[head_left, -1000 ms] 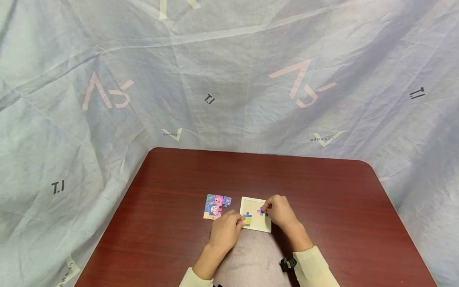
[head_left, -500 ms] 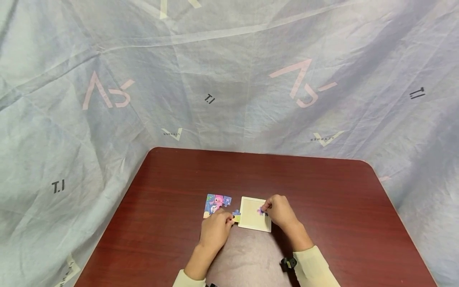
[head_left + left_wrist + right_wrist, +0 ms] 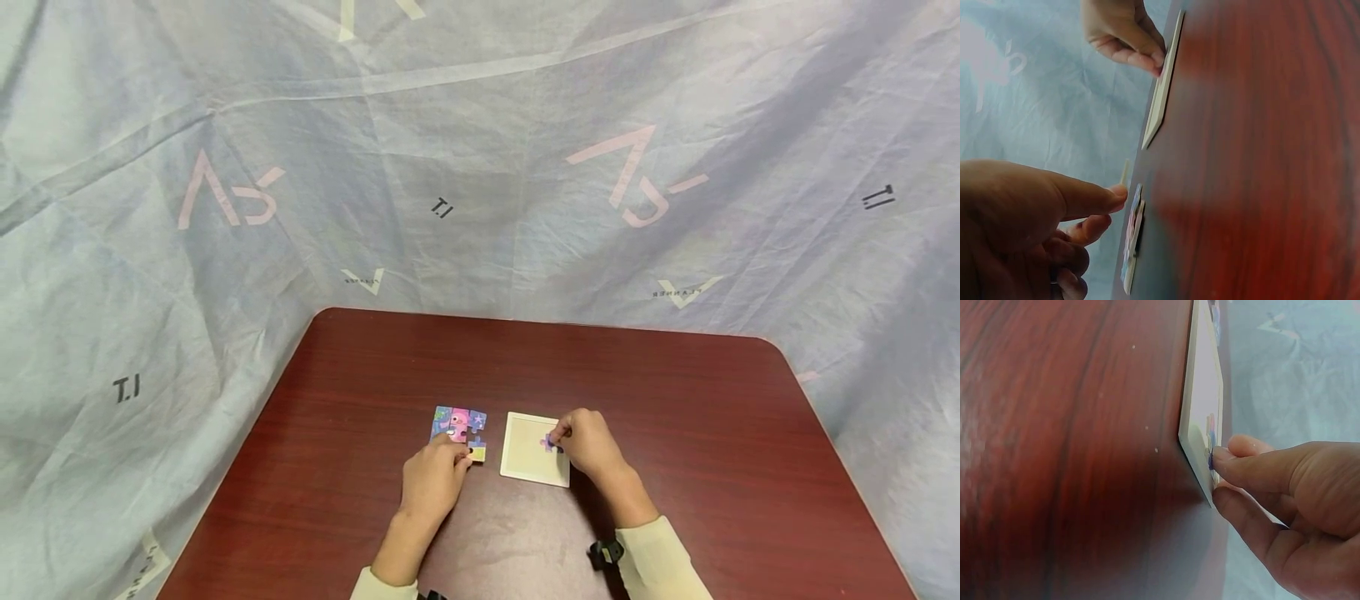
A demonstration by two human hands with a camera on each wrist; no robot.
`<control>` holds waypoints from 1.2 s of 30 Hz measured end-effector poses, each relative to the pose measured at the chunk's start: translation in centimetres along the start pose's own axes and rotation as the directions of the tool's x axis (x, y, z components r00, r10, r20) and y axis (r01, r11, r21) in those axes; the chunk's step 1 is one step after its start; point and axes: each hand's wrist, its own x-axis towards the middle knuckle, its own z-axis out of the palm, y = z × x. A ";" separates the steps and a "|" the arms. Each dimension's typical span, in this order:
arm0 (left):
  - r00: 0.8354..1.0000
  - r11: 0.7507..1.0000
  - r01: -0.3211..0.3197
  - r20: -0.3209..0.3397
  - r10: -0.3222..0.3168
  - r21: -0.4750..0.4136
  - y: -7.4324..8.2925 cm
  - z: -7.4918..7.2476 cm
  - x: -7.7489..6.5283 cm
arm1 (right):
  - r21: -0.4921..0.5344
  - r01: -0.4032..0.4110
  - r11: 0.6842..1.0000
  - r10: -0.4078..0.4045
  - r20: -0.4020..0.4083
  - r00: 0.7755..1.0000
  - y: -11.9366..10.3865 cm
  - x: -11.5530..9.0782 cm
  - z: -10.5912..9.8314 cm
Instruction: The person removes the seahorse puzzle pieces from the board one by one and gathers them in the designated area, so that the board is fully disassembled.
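My left hand (image 3: pixel 432 479) pinches a blue-and-yellow jigsaw piece (image 3: pixel 477 452) at the right side of a partly joined jigsaw puzzle (image 3: pixel 457 419) with a pink sea creature. In the left wrist view that piece (image 3: pixel 1125 173) appears edge-on, raised off the table. The left hand covers the lower part of the joined puzzle. To the right lies a pale square puzzle tray (image 3: pixel 521 458). Over its right side, my right hand (image 3: pixel 591 443) pinches a purple-and-blue jigsaw piece (image 3: pixel 548 442) between thumb and finger; in the right wrist view this piece (image 3: pixel 1212 434) is at the tray surface.
Everything lies on a dark red wooden table (image 3: pixel 660 383) with rounded far corners. A grey fabric sheet (image 3: pixel 480 167) with printed letters hangs behind and along the sides. A strip of bare tabletop separates the joined puzzle from the tray.
My left hand has carried the blue-and-yellow jigsaw piece leftward, from over the tray to the joined puzzle. The right hand has stayed at the tray with its piece.
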 end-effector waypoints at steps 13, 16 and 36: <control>1.000 1.000 0.010 0.018 -0.010 0.008 -0.3 0.1 0.1 | 0.011 0.006 1.000 -0.006 0.007 1.000 0.2 0.1 0.2; 1.000 1.000 0.012 0.023 -0.012 0.009 -0.3 0.1 0.1 | 0.008 -0.004 1.000 0.004 0.010 1.000 0.2 0.2 0.1; 0.999 1.000 0.028 0.016 -0.028 -0.010 -0.7 0.5 0.2 | 0.003 -0.008 1.000 0.008 0.011 1.000 -0.1 0.1 -0.1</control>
